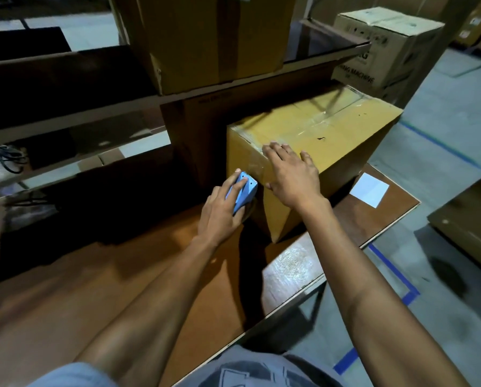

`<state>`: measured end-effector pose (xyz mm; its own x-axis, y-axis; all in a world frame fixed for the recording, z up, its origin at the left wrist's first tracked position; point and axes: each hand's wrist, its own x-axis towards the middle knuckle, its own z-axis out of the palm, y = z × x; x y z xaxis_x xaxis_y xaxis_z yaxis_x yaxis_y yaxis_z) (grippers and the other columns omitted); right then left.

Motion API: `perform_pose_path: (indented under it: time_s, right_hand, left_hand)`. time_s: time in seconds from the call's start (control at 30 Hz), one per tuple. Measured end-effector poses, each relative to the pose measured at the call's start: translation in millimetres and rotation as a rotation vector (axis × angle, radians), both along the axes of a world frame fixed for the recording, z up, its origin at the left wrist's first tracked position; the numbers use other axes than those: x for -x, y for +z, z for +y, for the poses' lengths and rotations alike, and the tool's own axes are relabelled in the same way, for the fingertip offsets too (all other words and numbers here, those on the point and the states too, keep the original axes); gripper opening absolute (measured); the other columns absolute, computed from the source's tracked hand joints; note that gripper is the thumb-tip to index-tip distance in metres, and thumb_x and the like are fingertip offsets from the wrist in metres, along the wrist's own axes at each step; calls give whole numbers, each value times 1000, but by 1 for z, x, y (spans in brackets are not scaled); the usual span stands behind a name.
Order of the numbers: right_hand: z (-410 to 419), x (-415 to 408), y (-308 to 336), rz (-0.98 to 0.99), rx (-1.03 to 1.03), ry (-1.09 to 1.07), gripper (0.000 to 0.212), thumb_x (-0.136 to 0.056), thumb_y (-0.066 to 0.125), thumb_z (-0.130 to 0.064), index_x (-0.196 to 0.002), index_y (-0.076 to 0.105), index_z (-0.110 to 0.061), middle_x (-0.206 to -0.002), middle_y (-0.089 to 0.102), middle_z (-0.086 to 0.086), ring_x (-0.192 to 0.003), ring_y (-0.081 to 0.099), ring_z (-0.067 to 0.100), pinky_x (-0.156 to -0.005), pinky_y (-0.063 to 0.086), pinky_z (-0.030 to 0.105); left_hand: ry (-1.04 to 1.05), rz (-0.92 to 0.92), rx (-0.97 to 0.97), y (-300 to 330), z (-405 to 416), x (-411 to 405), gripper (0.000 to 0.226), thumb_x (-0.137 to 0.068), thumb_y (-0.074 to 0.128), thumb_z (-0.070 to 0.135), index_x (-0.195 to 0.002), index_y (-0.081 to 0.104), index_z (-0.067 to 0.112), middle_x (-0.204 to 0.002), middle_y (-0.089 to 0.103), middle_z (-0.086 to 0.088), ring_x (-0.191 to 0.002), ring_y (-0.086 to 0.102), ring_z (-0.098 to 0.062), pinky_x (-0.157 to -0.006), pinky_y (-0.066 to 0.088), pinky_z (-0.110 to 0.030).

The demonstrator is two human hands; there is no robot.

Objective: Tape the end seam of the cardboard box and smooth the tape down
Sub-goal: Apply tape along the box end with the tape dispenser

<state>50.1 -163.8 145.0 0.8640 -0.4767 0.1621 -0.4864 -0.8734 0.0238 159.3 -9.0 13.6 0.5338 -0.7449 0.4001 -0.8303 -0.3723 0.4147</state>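
table (pixel 127 277): brown wooden top, fills the near left and centre of your view; near right edge runs over a grey floor with blue tape lines.
shelf (pixel 74 107): dark rack on the far left, with a big brown box (pixel 214 37) sitting on its upper level.
printed carton (pixel 384 43): far right, on the floor behind the work box, well apart from your hands.
cardboard box (pixel 331 135): yellow-brown, on the far right part of the table, one corner edge pointing at you; clear tape already glints across its top.
white sheet (pixel 369 189): flat on the table just right of the box.
right hand (pixel 292 174): yours, fingers spread, palm flat on the near end of the box over the top edge, pressing on the clear tape strip there.
left hand (pixel 219 210): wrapped around the tape dispenser, fingers curled over its top.
tape dispenser (pixel 243 191): light blue, toothed edge touching the box's near end face, left of your right hand and lower down.
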Motion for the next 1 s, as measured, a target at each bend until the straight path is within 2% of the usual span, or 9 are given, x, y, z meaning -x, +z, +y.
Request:
perform_pose_path:
  time_s: [0.13, 0.27, 0.37, 0.43, 0.57, 0.73, 1.0]
  right_hand:
    - [2, 4, 5, -32, -38, -19, 84, -88, 83, -28, -158, 36, -28, -167, 37, -3, -157, 34, 22, -127, 23, 56]
    - [6, -4, 8, -63, -39, -47, 69, -86, 81, -45, -144, 46, -29, -153, 50, -4, -143, 50, 22, -120, 33, 56]
    - [6, -11, 8, -70, -7, -88, 70, -81, 83, -54, -136, 47, -29, -142, 54, 1, -130, 60, 25, -108, 40, 51]
    - [6, -15, 6, -38, 25, -121, 80, -79, 82, -59, -141, 44, -24, -145, 53, 4, -134, 57, 26, -104, 40, 49]
    - [6, -24, 5, 54, 99, -179, 107, -79, 77, -68, -159, 31, -15, -164, 40, 8, -152, 39, 27, -107, 38, 51]
    - [7, -31, 5, 97, 92, -232, 114, -80, 76, -70, -164, 26, -12, -170, 34, 8, -158, 32, 25, -112, 36, 52]
    - [12, -35, 1, 117, 118, -274, 120, -79, 79, -67, -166, 20, -10, -172, 30, 8, -160, 29, 26, -112, 37, 52]
  left_hand:
    - [-18, -44, 1, -3, -3, 6, 88, -89, 77, 21, -168, 38, 24, -179, 27, 6, -125, 58, -31, -102, 56, -48]
    - [-29, -27, 19, -4, -8, 7, 91, -87, 75, 12, -169, 38, 23, -178, 31, 3, -134, 55, -32, -105, 55, -47]
    - [-40, -8, 24, -5, -10, 6, 92, -86, 74, 10, -170, 36, 22, -178, 32, 1, -138, 54, -31, -108, 54, -48]
    - [-45, -2, 37, -7, -10, 7, 89, -89, 74, 12, -170, 37, 23, -178, 32, 2, -134, 57, -31, -106, 54, -47]
    - [-48, 10, 53, -12, -11, 5, 84, -96, 72, 19, -170, 36, 25, -179, 29, 5, -130, 60, -30, -103, 56, -47]
    - [-59, 2, 47, -15, -12, 2, 85, -93, 68, 15, -171, 35, 24, -181, 25, 6, -123, 63, -31, -102, 55, -49]
    - [-70, -14, 82, -22, -12, 2, 86, -86, 68, 3, -167, 44, 17, -179, 31, 0, -108, 64, -33, -101, 54, -41]
